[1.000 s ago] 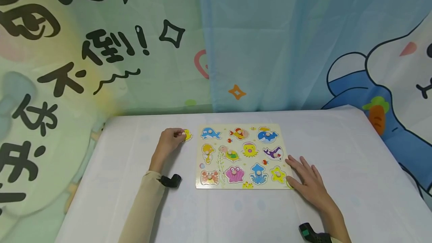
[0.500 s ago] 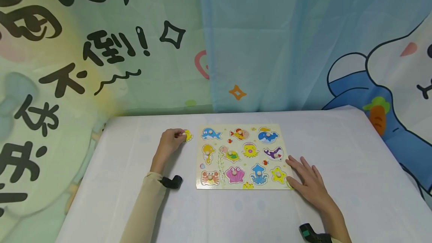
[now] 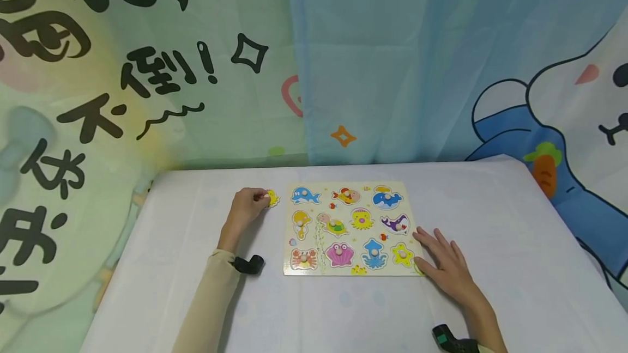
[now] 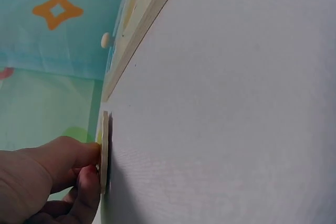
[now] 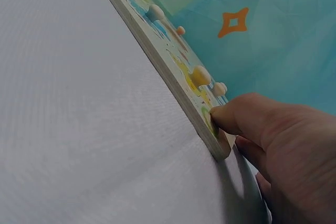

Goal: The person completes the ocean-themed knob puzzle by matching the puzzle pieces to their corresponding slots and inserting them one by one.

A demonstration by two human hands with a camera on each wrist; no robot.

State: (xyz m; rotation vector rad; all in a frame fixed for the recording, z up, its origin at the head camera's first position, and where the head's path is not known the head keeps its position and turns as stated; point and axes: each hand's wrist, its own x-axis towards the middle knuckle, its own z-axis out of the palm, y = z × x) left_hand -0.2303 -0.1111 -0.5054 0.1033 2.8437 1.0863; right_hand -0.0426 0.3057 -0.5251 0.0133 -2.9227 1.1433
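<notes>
Here, your left hand (image 3: pixel 247 205) pinches a small yellow puzzle piece (image 3: pixel 272 198) by its peg, thumb and fingers curled on it. The left wrist view shows the yellow puzzle piece (image 4: pixel 104 150) lying flat on the desk (image 3: pixel 490 217), just beside the far left corner of the puzzle board (image 3: pixel 350 227) and not touching it. Your right hand (image 3: pixel 444 263) lies flat, fingers straight, nothing grasped. Its thumb (image 5: pixel 247 116) presses the board's near right corner, steadying it.

Step in hand, as I read it: the piece is gripped on the desk beside the board, while the other animal pieces sit in their slots. No empty recess shows from the head view, so I can't tell which slot is its own.

Next move calls for a firm pinch on the peg and a straight, level lift. Keep the right hand pressing so the board doesn't slide.
</notes>
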